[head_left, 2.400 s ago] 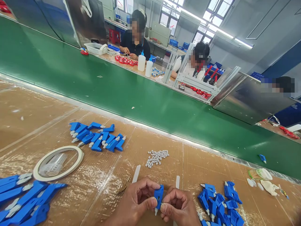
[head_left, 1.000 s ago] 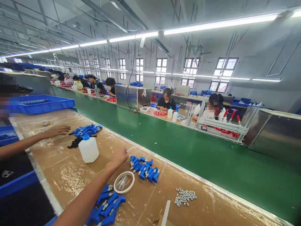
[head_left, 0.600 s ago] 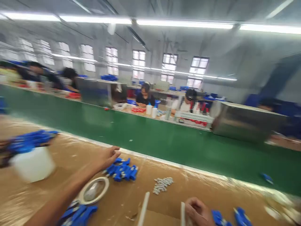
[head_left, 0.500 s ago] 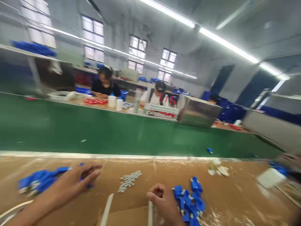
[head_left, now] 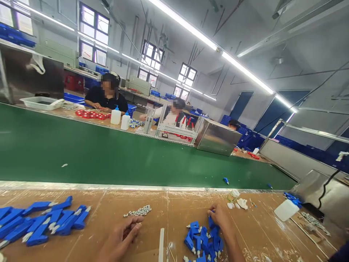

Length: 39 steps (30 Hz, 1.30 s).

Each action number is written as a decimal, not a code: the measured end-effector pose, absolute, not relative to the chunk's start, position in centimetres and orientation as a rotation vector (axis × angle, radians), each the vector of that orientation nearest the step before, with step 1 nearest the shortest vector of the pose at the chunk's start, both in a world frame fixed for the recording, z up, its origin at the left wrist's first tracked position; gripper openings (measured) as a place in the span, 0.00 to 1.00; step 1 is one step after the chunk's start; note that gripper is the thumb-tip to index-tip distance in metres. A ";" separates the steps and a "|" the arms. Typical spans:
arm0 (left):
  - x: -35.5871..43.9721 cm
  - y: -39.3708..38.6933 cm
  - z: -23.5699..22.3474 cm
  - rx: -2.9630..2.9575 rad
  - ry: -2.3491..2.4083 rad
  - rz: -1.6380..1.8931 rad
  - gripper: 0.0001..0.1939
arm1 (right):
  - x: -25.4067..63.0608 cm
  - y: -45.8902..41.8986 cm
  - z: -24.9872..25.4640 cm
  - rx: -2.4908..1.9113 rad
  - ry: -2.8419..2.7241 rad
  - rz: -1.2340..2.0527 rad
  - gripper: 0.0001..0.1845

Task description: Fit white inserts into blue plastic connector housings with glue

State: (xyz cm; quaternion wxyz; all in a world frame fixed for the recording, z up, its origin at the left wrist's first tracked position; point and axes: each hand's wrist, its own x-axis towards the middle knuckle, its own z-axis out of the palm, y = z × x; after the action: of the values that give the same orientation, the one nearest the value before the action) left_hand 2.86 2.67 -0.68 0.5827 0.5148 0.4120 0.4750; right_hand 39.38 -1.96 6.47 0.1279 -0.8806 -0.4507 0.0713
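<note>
My left hand [head_left: 124, 233] hovers just below a patch of small grey-white pieces [head_left: 139, 211], fingers loosely curled, the thumb apart from the index finger and nothing visible between them. At the upper edge of a heap of blue plastic parts with white tips [head_left: 201, 238], my right hand [head_left: 219, 216] has its fingers closed round one blue plastic part [head_left: 211, 222], mostly hidden under the hand. More blue parts with white tips [head_left: 40, 222] lie spread at the left of the table.
A white strip [head_left: 161, 243] lies between my hands. Beyond the brown tabletop [head_left: 109, 203] runs a green conveyor belt [head_left: 109, 153] carrying a blue part [head_left: 226, 180]. A glass jar [head_left: 233, 195] and a white bottle [head_left: 286, 210] are at right. Several people sit across the belt.
My left hand has moved from beside the left blue parts to the small grey-white pieces. My right hand has gone to the right blue heap and closed on a part. The view has shifted.
</note>
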 end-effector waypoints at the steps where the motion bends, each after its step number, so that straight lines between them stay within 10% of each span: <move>1: 2.6 2.7 -0.7 1.200 0.947 1.071 0.26 | 39.4 -1.8 6.2 -2.574 -1.286 0.249 0.13; 20: 4.0 0.4 1.5 0.851 0.393 0.704 0.25 | 22.5 -2.4 4.3 -1.314 -1.152 1.249 0.28; 39: 2.0 2.2 1.6 0.430 0.545 0.830 0.19 | 18.6 -8.7 1.2 -1.459 -1.336 1.351 0.17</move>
State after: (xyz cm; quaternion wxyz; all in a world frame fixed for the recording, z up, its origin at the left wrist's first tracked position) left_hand 1.96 2.18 1.56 0.8573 0.2047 0.2592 0.3949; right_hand 18.62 -8.66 1.19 0.3644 -0.5673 -0.5191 0.5252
